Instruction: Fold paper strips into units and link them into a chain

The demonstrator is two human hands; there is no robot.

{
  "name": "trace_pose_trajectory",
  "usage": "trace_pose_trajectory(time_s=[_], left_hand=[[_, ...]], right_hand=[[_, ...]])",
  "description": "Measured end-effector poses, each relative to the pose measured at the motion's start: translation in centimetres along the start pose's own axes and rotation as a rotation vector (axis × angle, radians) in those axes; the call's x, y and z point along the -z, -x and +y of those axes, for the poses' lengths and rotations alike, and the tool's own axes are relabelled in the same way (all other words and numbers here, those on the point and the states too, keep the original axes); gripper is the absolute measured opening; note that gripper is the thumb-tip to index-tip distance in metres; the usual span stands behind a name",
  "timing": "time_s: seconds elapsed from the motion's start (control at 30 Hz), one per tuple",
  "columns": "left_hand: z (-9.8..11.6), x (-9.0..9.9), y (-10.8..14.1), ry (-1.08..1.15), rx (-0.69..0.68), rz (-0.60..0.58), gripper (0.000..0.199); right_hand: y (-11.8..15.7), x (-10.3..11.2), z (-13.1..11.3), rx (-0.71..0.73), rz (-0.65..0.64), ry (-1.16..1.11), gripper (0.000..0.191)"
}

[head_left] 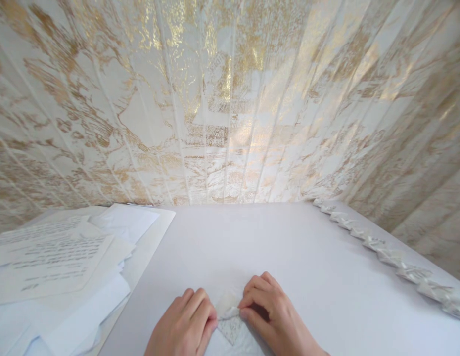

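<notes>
A small piece of folded paper (230, 329) with a grey printed pattern lies low at the centre of the white table, its lower part coming to a point. My left hand (187, 321) is closed on its left edge, with the fingers curled. On the other side, my right hand (270, 314) pinches the paper's upper right edge between thumb and index finger. A paler flap of the paper rises between the two hands. The bottom of the frame cuts off both wrists.
A messy pile of papers (59, 257), some with writing, covers the left of the white table (230, 242). Several folded paper pieces (391, 257) form a row along the right edge. A gold-patterned curtain (215, 99) hangs behind the table.
</notes>
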State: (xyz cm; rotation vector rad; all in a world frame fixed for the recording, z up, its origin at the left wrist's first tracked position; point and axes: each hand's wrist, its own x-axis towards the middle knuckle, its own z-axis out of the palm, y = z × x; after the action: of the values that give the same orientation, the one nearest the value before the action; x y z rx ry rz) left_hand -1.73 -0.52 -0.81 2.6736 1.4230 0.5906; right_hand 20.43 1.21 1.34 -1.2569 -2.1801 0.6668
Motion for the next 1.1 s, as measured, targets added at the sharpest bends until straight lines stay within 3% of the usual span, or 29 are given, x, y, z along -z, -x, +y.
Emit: trace_pose_trajectory(time_s=[0.17,0.53,0.73,0.97,1.1], left_hand=[[0.4,0.5,-0.6,0.095,0.133,-0.029,0.015],[1.8,0.0,-1.5,0.13,0.263,0.065,0.016],[1.8,0.9,-2.2,0.09,0.294,-0.077,0.017],[1.9,2.6,-4.2,0.056,0.291,-0.269,0.015],[1.8,2.5,-4.3,0.054,0.279,-0.274,0.015]], right_hand=[[-0.5,0.0,-0.2,-0.105,-0.013,0.052,0.02],[-0.9,-1.2,-0.1,-0.011,-0.015,0.347,0.017],[-1.2,-1.9,0.8,0.061,0.062,0.475,0.015],[-1.5,-1.6,0.7,0.093,0.064,0.484,0.017],[-0.8,-1.4,0.5,0.332,0.068,0.414,0.014]])
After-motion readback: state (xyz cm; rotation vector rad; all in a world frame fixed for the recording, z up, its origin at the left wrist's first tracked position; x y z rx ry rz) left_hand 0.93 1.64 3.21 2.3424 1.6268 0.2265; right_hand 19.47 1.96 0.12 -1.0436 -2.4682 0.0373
